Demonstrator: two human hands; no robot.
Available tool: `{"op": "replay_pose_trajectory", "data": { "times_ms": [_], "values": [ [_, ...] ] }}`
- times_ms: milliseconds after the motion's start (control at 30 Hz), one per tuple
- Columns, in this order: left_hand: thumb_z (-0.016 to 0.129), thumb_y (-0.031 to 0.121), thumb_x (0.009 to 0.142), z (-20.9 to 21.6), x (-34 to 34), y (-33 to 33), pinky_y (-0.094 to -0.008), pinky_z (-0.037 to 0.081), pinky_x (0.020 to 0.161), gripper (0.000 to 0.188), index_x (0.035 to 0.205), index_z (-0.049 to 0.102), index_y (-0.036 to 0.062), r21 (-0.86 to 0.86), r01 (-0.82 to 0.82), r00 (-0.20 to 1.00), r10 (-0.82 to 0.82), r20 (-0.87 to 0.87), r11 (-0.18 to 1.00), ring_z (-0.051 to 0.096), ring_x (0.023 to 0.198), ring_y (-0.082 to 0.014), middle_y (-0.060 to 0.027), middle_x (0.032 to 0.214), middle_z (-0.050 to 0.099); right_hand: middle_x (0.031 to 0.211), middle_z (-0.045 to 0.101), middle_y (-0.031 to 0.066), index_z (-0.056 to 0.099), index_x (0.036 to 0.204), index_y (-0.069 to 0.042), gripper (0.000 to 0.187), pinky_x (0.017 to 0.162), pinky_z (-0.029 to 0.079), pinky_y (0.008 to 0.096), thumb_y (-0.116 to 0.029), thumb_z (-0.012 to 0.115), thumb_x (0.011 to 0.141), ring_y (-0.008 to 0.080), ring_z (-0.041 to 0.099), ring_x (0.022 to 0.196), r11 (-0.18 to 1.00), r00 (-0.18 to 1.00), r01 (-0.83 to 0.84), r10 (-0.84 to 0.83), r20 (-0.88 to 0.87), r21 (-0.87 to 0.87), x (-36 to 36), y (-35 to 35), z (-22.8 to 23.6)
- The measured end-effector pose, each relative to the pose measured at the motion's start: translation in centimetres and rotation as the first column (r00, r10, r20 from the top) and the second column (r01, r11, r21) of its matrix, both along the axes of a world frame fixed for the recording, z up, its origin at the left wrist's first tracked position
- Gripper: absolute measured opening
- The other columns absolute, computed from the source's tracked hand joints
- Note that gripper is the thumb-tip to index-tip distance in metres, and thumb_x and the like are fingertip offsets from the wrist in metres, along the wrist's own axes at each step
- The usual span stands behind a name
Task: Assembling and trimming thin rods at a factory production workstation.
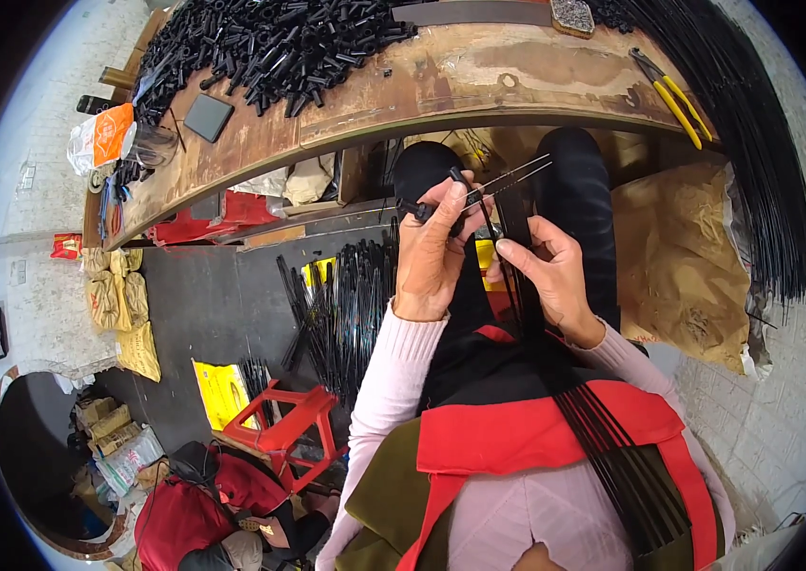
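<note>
Black tubular fittings (461,177): short, tilted, on near side of wooden bench (489,71). Thin pale rods (529,169): straight, nearly parallel, slanting up toward bench. Long black rods (612,447): slim, bundled, farther from bench, spreading toward far ends.

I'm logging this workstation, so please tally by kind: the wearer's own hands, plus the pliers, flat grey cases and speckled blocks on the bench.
Wearer's hands, left hand and right hand: 2
Pliers: 1
Flat grey case: 1
Speckled block: 1
Total: 5
</note>
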State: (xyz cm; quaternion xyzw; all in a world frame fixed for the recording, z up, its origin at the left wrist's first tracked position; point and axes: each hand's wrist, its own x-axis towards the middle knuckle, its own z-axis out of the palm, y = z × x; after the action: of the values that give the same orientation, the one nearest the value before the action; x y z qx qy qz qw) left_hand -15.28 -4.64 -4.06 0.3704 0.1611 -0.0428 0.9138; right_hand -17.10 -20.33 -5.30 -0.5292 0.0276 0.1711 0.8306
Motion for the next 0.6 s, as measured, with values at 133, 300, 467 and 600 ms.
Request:
{"op": "replay_pose_trajectory", "data": {
  "times_ms": [133,300,467,600],
  "values": [
    [0.066,0.014,0.093,-0.18,0.02,0.12,-0.0282,0.058,0.081,0.024,0.111,0.065,-0.0013,-0.016,0.035,0.999,-0.035,0.007,0.999,0.068,0.09,-0.0177,-0.0088,0.104,0.068,0.086,0.067,0.0079,0.061,0.104,0.003,0.02,0.069,0.056,0.0265,-0.009,0.068,0.091,0.013,0.066,0.071,1.0,1.0,-0.014,0.014,0.016,-0.02,-0.07,0.08,-0.28],
    [0.066,0.013,0.093,-0.14,-0.04,0.13,-0.0269,0.058,0.078,0.025,0.112,0.064,-0.0024,-0.002,0.006,1.0,-0.006,0.02,1.0,0.067,0.088,-0.0175,-0.0092,0.099,0.068,0.087,0.067,0.0076,0.06,0.106,0.002,0.02,0.07,0.056,0.0267,-0.008,0.067,0.091,0.0126,0.066,0.072,1.0,0.999,-0.01,0.011,0.034,-0.022,-0.16,0.24,-0.2],
    [0.066,0.013,0.093,-0.2,0.05,0.04,-0.0285,0.058,0.079,0.024,0.111,0.064,-0.0029,0.02,-0.025,1.0,0.025,0.008,0.999,0.067,0.087,-0.0178,-0.0097,0.101,0.068,0.083,0.065,0.0061,0.06,0.102,0.003,0.019,0.067,0.057,0.0261,-0.009,0.068,0.091,0.0114,0.065,0.071,1.0,0.999,0.02,-0.019,0.04,-0.015,-0.14,0.58,-0.13],
    [0.066,0.014,0.093,-0.1,-0.2,0.42,-0.0297,0.057,0.081,0.024,0.11,0.065,-0.0031,0.027,0.018,0.997,-0.02,0.074,0.999,0.067,0.087,-0.0183,-0.0102,0.104,0.067,0.082,0.064,0.0054,0.059,0.1,0.003,0.017,0.067,0.057,0.026,-0.009,0.068,0.091,0.0105,0.064,0.07,0.999,0.996,0.013,-0.009,0.092,-0.041,-0.42,0.74,-0.01]
  ]
}}
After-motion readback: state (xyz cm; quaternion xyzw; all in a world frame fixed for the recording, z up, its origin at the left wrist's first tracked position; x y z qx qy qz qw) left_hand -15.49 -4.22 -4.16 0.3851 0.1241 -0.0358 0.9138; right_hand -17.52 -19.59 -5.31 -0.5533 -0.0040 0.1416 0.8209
